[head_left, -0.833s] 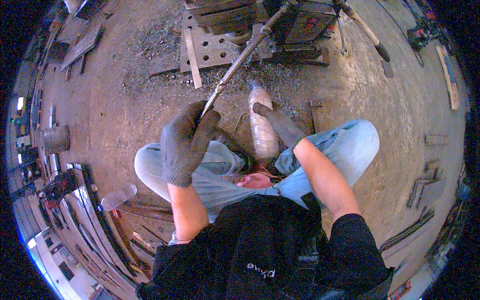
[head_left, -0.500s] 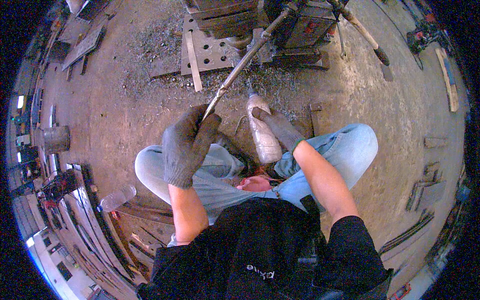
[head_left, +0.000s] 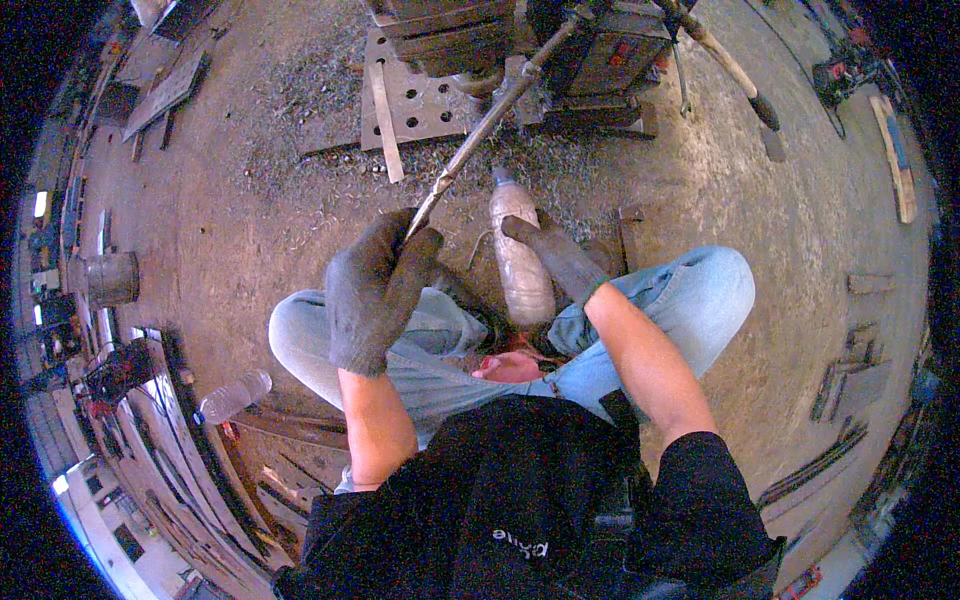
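Observation:
I sit cross-legged on a dirt workshop floor in light jeans. My left hand, in a dark grey work glove, is closed around the near end of a long metal lever that slants up to a dark machine at the top. My right hand, also gloved, grips a dusty plastic bottle standing between my knees, its cap pointing away from me.
A perforated steel plate with a flat bar lies by the machine, with metal shavings around it. A second plastic bottle lies at lower left beside stacked steel bars. A metal bucket stands at left. A wooden-handled tool lies at upper right.
The bottle in my right hand has shifted slightly, tilting a little more upright. My left hand stays closed on the lever in about the same place.

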